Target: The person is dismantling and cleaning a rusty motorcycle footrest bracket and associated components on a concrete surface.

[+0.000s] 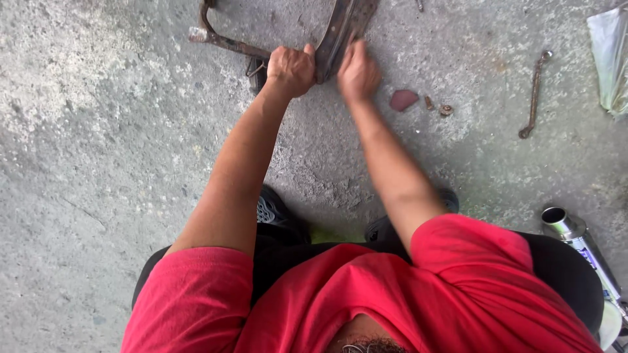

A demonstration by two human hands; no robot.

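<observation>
- The left hand [290, 69] is clenched in a fist around the lower end of a rusty metal bracket [345, 29], knuckles up, thumb pressed against the bracket's edge.
- The left arm runs almost straight from the red sleeve up to the wrist, elbow barely bent, forearm slanting up and to the right.
- The right hand [357, 73] is blurred; it sits closed against the other side of the same bracket, just beside the left hand, but whether its fingers truly wrap the metal I cannot tell.
- The right arm comes up from the shoulder and leans to the left, so that the 2 wrists converge at the bracket.
- The bracket lies on the concrete floor [98, 131] at the top of the view, a flat rusty strip slanting up to the right, joined to a thin rusty rod [226, 40] that runs off to the left.
- To the right, well apart from the hands, lie a small reddish chip [403, 99], a rusty nut [446, 110] and a rusty spanner [535, 95].
- A shiny metal pipe [570, 230] lies by the person's right side.
</observation>
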